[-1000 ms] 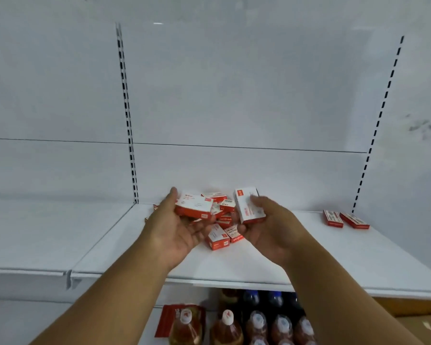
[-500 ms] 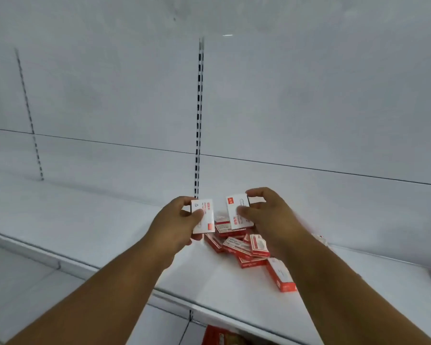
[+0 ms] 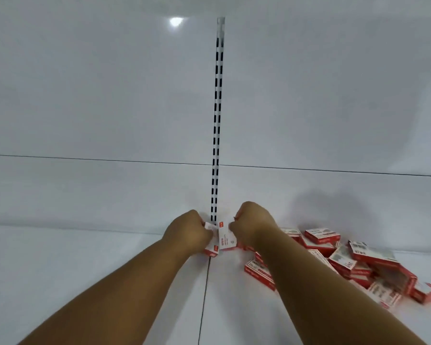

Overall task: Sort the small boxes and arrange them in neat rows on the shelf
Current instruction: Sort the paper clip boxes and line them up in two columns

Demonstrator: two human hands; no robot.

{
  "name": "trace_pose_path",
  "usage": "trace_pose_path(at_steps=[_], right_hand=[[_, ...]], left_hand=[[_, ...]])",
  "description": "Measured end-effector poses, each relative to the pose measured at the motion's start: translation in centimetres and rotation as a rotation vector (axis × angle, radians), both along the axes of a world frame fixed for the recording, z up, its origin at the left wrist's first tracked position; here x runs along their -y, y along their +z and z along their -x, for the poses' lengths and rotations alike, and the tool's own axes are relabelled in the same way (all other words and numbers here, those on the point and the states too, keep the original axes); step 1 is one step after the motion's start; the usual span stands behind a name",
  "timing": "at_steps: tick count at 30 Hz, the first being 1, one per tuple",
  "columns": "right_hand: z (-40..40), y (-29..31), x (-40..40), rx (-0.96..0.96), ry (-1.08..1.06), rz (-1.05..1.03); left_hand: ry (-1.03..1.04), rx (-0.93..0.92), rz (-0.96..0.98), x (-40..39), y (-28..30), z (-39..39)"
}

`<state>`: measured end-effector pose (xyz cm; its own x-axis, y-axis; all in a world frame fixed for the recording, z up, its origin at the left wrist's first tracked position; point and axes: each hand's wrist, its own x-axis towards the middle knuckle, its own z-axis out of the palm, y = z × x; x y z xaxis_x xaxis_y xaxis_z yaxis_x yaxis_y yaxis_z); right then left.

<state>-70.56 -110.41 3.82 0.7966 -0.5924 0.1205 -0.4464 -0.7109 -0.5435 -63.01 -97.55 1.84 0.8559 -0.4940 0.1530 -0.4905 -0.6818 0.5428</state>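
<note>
— Two small red-and-white boxes (image 3: pixel 224 239) are pinched, one in your left hand (image 3: pixel 188 232), one in your right hand (image 3: pixel 253 224), low at the shelf (image 3: pixel 85 270) back.

— Grip advice?

— Likely light, crushable cardboard; hold the short edges. The loose pile (image 3: pixel 346 262) waits right.

— Where is there room on the shelf (image 3: pixel 85 270)?
— The whole left side lies bare.
— And on the right?
— The heap of boxes (image 3: pixel 353 260) crowds it, just beside the right forearm; the back wall (image 3: pixel 110 108) closes the rear.
</note>
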Motion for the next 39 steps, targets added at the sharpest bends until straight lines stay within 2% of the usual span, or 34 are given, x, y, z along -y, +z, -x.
trace_pose_path(at_steps=[6,9,13,18,21,25,30,32,36,39], right_hand=[[-1.4,-1.5,-0.6,-0.225,-0.051,0.268],[-0.8,-1.9,-0.8,-0.287,-0.031,0.471],[-0.5,-1.5,-1.1,-0.22,-0.015,0.538],[1.6,0.6,0.6,-0.041,-0.061,0.486],[4.0,1.8,2.5,-0.031,-0.093,0.406],[6.2,2.1,3.7,-0.198,0.001,0.327],[7.4,1.6,3.6,-0.476,0.076,0.422],[7.5,1.0,3.9,-0.506,0.1,0.465],[7.5,0.1,4.9,-0.369,0.118,0.458],[8.1,0.0,6.1,-0.101,0.117,0.149]], left_hand=[[-0.099,0.152,-0.177,0.3,-2.0,-2.9],[-0.067,0.206,-0.109,0.3,-2.5,-3.2],[-0.084,0.296,-0.048,0.8,-2.1,-2.4],[-0.225,0.295,0.058,1.9,-1.1,-0.7],[-0.303,0.278,0.072,3.0,-0.2,0.5],[-0.35,0.224,0.04,4.7,0.3,1.8],[-0.351,0.104,-0.07,6.5,-0.4,2.4],[-0.331,0.028,-0.068,6.9,-0.5,2.7],[-0.323,-0.103,-0.005,7.8,-0.7,2.7],[-0.223,-0.109,0.137,7.7,0.1,2.9]])
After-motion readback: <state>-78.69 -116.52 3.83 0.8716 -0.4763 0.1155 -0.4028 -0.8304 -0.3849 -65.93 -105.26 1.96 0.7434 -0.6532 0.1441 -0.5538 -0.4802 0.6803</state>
